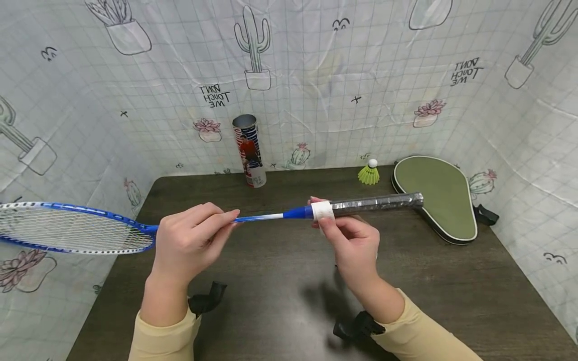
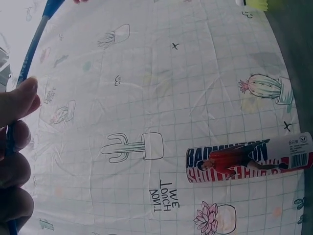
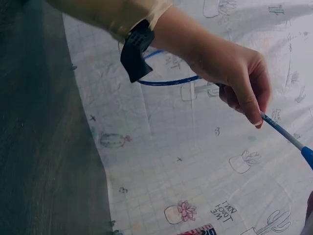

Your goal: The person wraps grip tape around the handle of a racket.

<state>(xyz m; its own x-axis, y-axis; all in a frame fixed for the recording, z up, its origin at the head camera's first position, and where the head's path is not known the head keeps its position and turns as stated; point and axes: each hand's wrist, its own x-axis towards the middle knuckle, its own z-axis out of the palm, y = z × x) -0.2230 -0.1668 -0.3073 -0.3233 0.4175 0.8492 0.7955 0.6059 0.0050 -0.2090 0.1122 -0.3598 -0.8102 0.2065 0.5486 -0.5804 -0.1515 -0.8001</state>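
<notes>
A blue and white badminton racket (image 1: pixel 262 217) is held sideways above the table, its strung head to the left and its dark, shiny handle to the right. My left hand (image 1: pixel 191 240) grips the shaft close to the head, thumb and fingertips pinching it. My right hand (image 1: pixel 354 245) pinches a white band (image 1: pixel 322 210) wrapped at the top of the handle, just past the blue cone. In the left wrist view, curled fingers (image 2: pixel 17 166) lie round the shaft. The right wrist view shows the left hand on the shaft, with the racket's frame partly hidden behind the wrist.
On the dark wooden table (image 1: pixel 271 281), a shuttlecock tube (image 1: pixel 250 153) stands at the back. A yellow shuttlecock (image 1: pixel 369 173) sits cork up at the back right, beside a green paddle-shaped case (image 1: pixel 435 195). Patterned cloth (image 1: pixel 307 65) walls enclose the back and sides.
</notes>
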